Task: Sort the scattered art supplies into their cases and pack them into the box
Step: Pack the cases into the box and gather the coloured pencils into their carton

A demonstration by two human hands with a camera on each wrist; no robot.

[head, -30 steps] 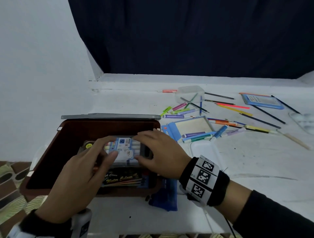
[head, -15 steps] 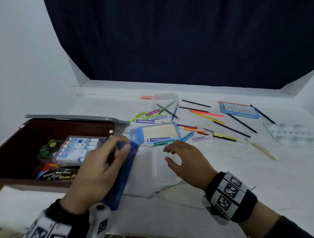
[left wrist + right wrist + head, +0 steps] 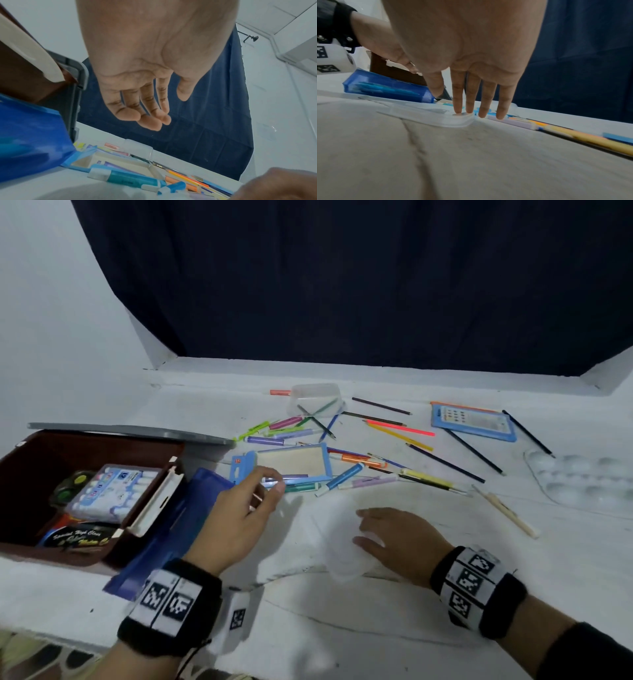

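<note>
1. The left hand (image 3: 239, 518) hung above the surface just right of the box (image 3: 20, 446), fingers loosely extended and holding nothing; the left wrist view showed its palm bare.
2. Its fingertips (image 3: 277, 484) were over the near edge of the open case (image 3: 291, 462), by the markers (image 3: 301, 486) lying there.
3. The right hand (image 3: 400, 539) lay flat with straight, slightly spread fingers; the right wrist view showed two fingertips (image 3: 458, 109) pressing on a clear lid (image 3: 436, 115) that lay on the surface near its front edge.
4. The box sat at the surface's left edge and held a marker pack (image 3: 113, 491), a black-labelled pack (image 3: 78, 537) and a small green-and-yellow thing I could not identify.
5. A grey lid (image 3: 130, 430) stood behind the box.
6. A blue case (image 3: 171, 529) leaned on the box's right wall, its lower end on the surface.
7. Loose pencils (image 3: 445, 462) and more markers lay scattered across the middle of the surface, behind and right of the open case.
8. A clear tub (image 3: 315, 398) stood toward the back edge with pencils crossed in front of it.
9. A blue card (image 3: 474, 422) lay toward the back right, and a white palette (image 3: 589, 481) at the right edge.
10. A pale brush (image 3: 507, 511) lay near the palette, apart from both hands.
</note>
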